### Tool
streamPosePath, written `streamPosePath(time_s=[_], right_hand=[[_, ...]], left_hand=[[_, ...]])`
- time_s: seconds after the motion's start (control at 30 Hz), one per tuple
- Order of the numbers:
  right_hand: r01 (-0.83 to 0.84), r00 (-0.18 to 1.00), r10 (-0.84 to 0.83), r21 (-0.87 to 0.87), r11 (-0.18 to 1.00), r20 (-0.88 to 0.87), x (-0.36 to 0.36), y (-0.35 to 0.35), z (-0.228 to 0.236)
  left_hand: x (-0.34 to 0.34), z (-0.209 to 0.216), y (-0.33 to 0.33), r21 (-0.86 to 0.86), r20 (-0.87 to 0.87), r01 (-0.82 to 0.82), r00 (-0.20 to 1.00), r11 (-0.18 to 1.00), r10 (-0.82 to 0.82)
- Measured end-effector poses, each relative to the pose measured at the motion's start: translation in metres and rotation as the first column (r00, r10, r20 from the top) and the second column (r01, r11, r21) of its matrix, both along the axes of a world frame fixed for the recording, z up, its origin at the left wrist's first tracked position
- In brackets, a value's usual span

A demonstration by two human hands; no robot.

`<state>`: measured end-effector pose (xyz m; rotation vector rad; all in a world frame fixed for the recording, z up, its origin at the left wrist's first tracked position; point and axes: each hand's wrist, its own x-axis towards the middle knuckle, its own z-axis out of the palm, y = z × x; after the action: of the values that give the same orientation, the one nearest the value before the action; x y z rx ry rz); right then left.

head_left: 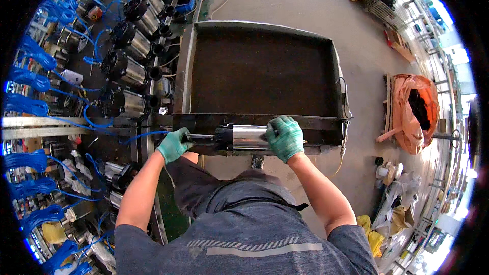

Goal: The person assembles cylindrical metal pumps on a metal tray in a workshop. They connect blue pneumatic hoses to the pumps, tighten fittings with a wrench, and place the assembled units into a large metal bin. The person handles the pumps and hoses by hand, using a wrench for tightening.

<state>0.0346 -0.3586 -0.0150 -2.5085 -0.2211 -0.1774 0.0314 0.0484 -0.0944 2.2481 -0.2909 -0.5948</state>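
A shiny steel motor cylinder [248,137] with black ends lies sideways along the near ledge of a metal tank. My left hand [174,145], in a green glove, is closed round the outer end of a dark rod [202,139] that runs into the cylinder's left end. Over the cylinder's right end my right hand [285,137], gloved in green too, is wrapped with its fingers curled. What lies under its palm is hidden. A blue cable [145,135] comes from the left up to my left hand; its end there is hidden.
Beyond the ledge spreads the rectangular metal tank [187,71], dark inside. Pumps [135,69] with black ends and coiled blue cables [25,104] crowd the left side. At right stand an orange sack [405,114] and a wire crate [384,12]. A thin hose [340,165] hangs by the tank's right corner.
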Motion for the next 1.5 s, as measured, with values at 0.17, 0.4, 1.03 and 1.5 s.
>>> streamPosePath(time_s=[0.17,0.4,1.03,1.5], right_hand=[[-0.029,0.997,0.029,-0.001,1.000,0.065,-0.002,-0.008,-0.004],[-0.021,0.998,0.024,-0.047,0.999,0.054,-0.001,-0.006,-0.003],[0.000,0.996,0.003,-0.035,0.999,0.091,-0.002,-0.008,-0.001],[-0.085,0.996,0.084,-0.015,0.996,-0.025,-0.001,-0.011,0.003]], left_hand=[[-0.009,0.015,-0.027,0.387,0.258,-0.111,0.966,0.915,0.008],[0.018,0.041,-0.010,-0.054,-0.807,-0.438,0.549,0.898,0.219],[0.021,0.044,-0.034,0.007,-0.724,-0.585,0.556,0.811,0.408],[0.003,0.044,-0.023,-0.374,-0.660,-0.449,0.743,0.811,0.107]])
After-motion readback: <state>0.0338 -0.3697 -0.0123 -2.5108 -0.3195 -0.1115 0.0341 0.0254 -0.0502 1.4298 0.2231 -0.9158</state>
